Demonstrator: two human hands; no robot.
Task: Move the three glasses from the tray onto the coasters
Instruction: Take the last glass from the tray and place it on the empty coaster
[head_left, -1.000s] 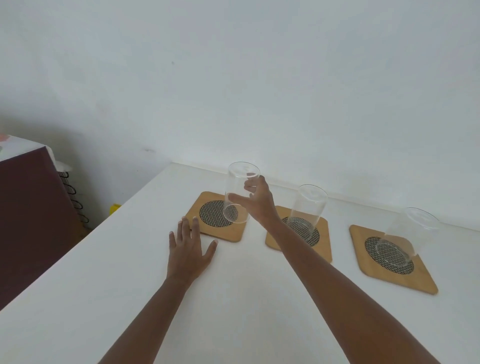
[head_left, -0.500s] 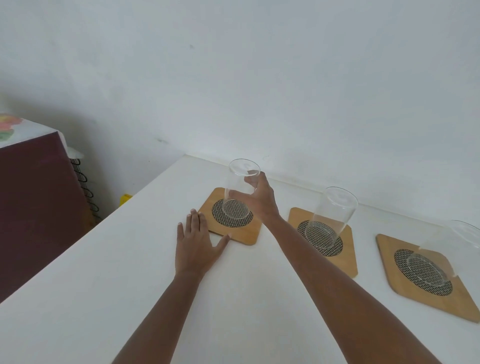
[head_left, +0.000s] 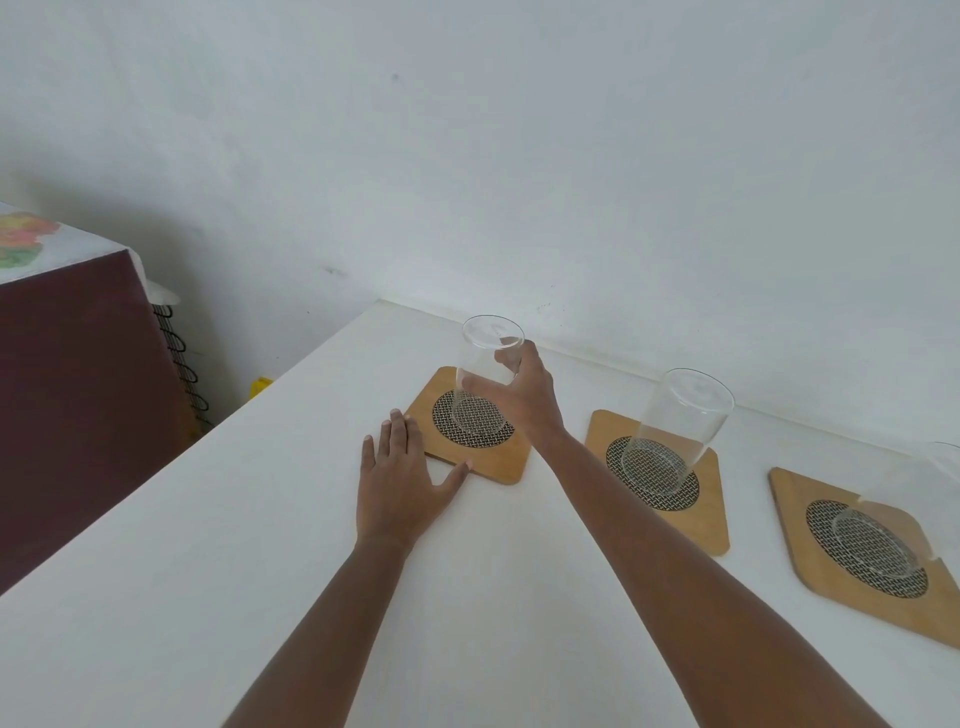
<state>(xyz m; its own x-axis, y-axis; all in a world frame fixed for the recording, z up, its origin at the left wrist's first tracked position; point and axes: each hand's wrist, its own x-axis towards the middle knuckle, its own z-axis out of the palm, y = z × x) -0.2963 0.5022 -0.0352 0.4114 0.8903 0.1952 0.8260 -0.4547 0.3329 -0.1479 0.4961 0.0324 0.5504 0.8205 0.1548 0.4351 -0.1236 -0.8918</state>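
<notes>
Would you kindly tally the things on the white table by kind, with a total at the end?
Glasses: 3, left glass gripped by the right hand, middle glass, right glass cut by the frame edge.
Coasters: 3, left coaster, middle coaster, right coaster.
Total: 6.
The left hand lies flat on the table.

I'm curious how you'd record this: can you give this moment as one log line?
right hand: grips left glass on left coaster | left hand: flat on table | other coasters: glasses placed
</notes>
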